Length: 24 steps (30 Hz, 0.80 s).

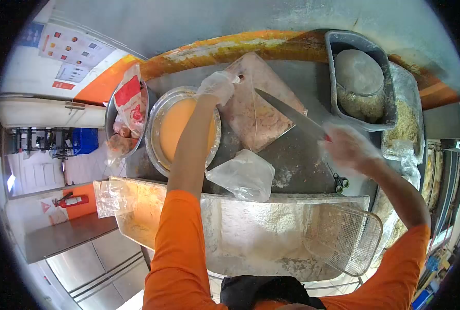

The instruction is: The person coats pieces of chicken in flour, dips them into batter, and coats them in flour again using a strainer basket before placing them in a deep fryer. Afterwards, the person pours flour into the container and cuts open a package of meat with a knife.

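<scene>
A flat clear bag of pale pink raw meat [263,116] lies on the grey counter. My left hand [217,88], in a clear plastic glove, is closed on the bag's upper left edge. My right hand [346,147], gloved too and blurred, grips a large knife [297,118] by its red handle. The long blade slants over the bag's right part, its tip towards my left hand. Whether the blade touches the bag, I cannot tell. Below the bag lies a crumpled clear plastic bag [245,175]. Left of it stands a metal bowl [156,150] of orange liquid.
At the far left is a metal bowl [109,116] with bagged goods. A grey tub [338,103] holds a container and crumbs, beside a bag of crumbs [403,121]. Black-handled scissors [339,183] lie near the front. A flour trough [261,227] with a wire basket [351,240] is nearest me.
</scene>
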Each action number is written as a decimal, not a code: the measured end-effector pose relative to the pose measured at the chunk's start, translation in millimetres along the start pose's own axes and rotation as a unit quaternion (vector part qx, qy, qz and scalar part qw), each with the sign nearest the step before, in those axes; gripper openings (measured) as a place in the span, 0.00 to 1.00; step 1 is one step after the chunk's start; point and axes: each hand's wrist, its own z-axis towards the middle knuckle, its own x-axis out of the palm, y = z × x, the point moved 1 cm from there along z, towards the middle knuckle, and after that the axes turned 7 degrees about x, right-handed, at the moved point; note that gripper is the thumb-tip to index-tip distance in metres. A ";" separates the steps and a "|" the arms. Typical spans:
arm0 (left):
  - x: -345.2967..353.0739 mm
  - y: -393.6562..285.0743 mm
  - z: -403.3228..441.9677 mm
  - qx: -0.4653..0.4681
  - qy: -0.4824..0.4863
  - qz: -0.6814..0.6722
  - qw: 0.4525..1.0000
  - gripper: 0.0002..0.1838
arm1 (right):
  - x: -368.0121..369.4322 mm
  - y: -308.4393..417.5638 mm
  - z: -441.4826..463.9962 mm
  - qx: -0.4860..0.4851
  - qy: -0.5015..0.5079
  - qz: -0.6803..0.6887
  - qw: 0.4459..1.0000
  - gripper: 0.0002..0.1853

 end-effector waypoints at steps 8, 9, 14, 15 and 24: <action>-51.0 -32.5 -14.2 -0.032 0.041 0.006 0.999 0.14 | 85.1 24.6 94.6 -0.115 -0.010 -0.150 0.982 0.13; -57.6 -37.7 -17.3 -0.037 0.032 -0.013 0.999 0.14 | 88.2 26.7 96.3 -0.161 -0.020 -0.200 0.966 0.13; -24.6 -19.1 -5.7 0.045 0.033 0.098 0.994 0.16 | 104.3 37.3 112.8 -0.152 -0.053 -0.130 0.978 0.13; -26.4 -20.6 -7.2 0.070 0.014 0.111 0.991 0.17 | 108.1 39.0 118.1 -0.189 -0.063 -0.156 0.967 0.13; -20.5 -15.5 -0.2 0.055 0.018 0.067 0.996 0.12 | 150.3 54.4 182.6 -0.138 -0.172 -0.050 0.974 0.14</action>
